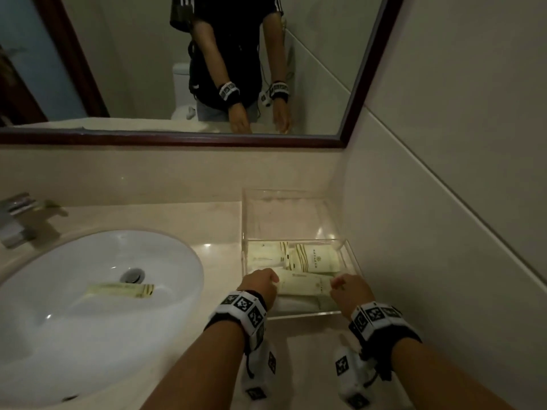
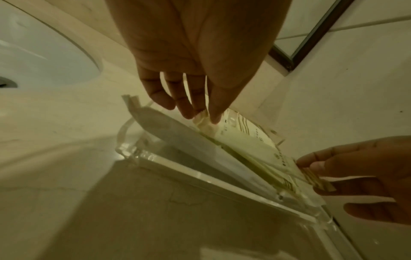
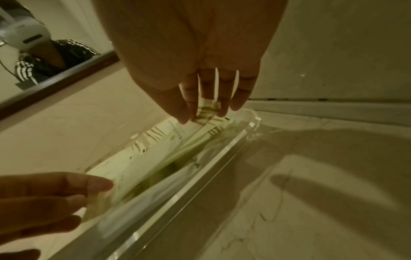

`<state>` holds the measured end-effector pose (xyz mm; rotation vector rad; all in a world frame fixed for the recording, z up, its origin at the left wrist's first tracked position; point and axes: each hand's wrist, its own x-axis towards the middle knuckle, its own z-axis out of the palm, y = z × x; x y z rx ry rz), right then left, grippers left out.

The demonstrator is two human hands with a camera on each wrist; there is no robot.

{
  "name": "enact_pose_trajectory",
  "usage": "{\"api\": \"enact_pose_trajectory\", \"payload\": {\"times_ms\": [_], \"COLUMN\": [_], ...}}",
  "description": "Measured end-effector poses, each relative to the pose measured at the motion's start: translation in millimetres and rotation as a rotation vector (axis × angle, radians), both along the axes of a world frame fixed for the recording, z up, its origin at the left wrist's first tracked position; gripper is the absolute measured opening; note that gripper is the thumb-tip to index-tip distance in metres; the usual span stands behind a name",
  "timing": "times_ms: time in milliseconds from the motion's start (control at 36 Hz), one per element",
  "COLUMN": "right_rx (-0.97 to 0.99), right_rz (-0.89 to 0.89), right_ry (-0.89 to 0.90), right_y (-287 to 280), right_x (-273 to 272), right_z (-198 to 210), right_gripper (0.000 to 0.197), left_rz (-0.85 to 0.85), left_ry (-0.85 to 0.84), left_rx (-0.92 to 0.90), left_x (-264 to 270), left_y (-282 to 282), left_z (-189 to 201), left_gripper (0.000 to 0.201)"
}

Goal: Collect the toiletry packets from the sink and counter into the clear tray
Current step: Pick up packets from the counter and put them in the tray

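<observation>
A clear tray stands on the counter right of the sink and holds several pale toiletry packets. My left hand and right hand each pinch one end of a long packet, low over the tray's near part. In the left wrist view my left hand pinches the crumpled end of the packet above the tray. In the right wrist view my right hand pinches its striped end above the tray. Another long packet lies in the white sink beside the drain.
A chrome faucet stands at the far left behind the sink. A framed mirror hangs above the backsplash. A tiled wall runs close along the tray's right side. Beige counter lies between sink and tray.
</observation>
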<state>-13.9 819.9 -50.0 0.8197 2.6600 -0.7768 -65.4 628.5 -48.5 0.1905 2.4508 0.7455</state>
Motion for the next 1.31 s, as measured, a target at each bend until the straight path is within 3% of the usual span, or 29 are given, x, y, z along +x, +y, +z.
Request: {"api": "enact_pose_trajectory", "payload": {"times_ms": [250,417,500,917,1028,1111,1306], "right_rx": [0.132,0.226,0.182,0.262,0.316,0.335,0.147], "right_rz": [0.07,0.146,0.186,0.371,0.301,0.296,0.343], "right_ry": [-0.083,-0.187,-0.214,-0.356,-0.225,-0.122,-0.014], "right_y": [4,0,1,0,0,-10,-65], "right_x": [-13,-8,-7,-2,-4,-8,-26], "right_z": [-13,-7,-6,-4,3,18,47], "right_gripper": [0.023,0.031,0.047,0.055,0.05,0.045,0.025], "left_rz": [-0.09,-0.11,-0.107,-0.174,-0.089,-0.039,0.025], "left_ry": [-0.047,-0.077,-0.067,0.042,0.14,0.124,0.058], "left_rx": [-0.042,-0.051,-0.011,-0.325,-0.21,-0.153,-0.118], "left_x": [-8,-8,-9,-7,-10,-10,1], "left_y": [6,4,6,3,-2,-9,-51], "left_z": [-10,-10,-10,-12,-5,7,40], "left_gripper": [0.037,0.033,0.048,0.042,0.04,0.038,0.038]}}
